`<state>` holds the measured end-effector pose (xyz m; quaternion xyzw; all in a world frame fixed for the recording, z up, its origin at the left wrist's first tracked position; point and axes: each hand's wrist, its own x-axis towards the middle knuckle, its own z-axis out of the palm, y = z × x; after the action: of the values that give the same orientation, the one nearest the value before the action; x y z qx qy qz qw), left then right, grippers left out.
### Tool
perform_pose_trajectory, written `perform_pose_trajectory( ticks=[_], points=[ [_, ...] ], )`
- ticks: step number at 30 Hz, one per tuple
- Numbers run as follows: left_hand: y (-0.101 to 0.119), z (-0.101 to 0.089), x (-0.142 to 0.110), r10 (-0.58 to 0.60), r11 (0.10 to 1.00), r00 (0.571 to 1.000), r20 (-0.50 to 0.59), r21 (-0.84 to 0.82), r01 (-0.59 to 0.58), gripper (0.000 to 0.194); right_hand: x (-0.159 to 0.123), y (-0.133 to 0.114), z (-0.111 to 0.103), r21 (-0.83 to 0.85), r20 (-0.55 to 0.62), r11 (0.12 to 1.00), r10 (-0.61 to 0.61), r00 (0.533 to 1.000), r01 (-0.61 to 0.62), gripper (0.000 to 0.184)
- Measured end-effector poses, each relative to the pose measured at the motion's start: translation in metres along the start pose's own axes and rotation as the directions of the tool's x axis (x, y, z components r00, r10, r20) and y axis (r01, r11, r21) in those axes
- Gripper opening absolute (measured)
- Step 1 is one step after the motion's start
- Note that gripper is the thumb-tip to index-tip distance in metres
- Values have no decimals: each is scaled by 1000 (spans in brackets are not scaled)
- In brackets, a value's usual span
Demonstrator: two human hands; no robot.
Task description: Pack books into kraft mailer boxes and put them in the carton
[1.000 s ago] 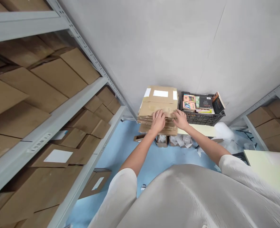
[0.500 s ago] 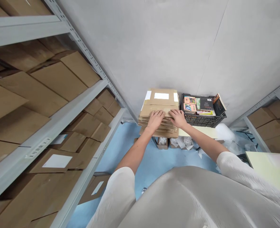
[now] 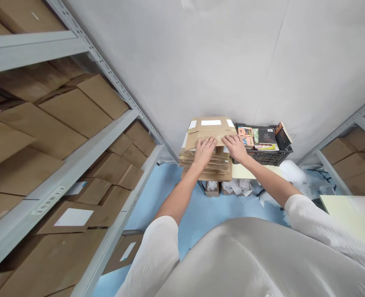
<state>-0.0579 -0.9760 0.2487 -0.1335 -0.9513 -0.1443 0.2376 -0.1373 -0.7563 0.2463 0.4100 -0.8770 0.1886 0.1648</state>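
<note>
Left of the crate [image 3: 264,157], the top carton [image 3: 212,130] lay crosswise over its stack [image 3: 220,168] on the surface [image 3: 243,172], its near edge grasped by left hand [image 3: 205,151] and right hand [image 3: 236,148], the right nearer the crate.

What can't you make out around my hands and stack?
- Head: thumb grip of left hand and right hand, hidden behind the hands.
- Head: any print on the white label, too small.
- Head: black crate bottom, hidden by books.
- Head: left shelving, cut off by the edge.
</note>
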Motion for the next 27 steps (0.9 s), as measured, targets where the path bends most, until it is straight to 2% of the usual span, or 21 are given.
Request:
perform_pose_trajectory(
  ticks=[4,7,10,13,16,19,23,27],
  points=[
    [14,6,13,42,998,999,-29,-46,-43,64,-14,11,-11,-8,-71,999,33,997,-34,52],
    [33,16,29,92,991,995,-44,-88,-96,64,-31,24,-26,-37,-120,995,83,989,-88,53],
    [60,33,48,166,977,986,-35,-130,-169,62,-59,42,-47,-63,-137,984,156,978,-165,54],
    [99,55,67,244,952,970,-14,-186,-242,62,-97,62,-72,-89,-152,964,234,960,-250,55],
    [147,79,86,326,915,945,-2,-252,-316,61,-144,81,-100,-130,-179,929,323,929,-348,54],
    [207,105,102,420,862,907,9,-317,-396,58,-200,99,-130,-181,-216,869,422,881,-461,53],
    [303,138,114,540,781,841,25,-388,-490,56,-288,120,-173,-216,-270,770,543,795,-600,53],
    [407,175,106,647,689,761,43,-460,-560,56,-390,134,-211,-213,-305,672,643,702,-709,54]
  ],
)
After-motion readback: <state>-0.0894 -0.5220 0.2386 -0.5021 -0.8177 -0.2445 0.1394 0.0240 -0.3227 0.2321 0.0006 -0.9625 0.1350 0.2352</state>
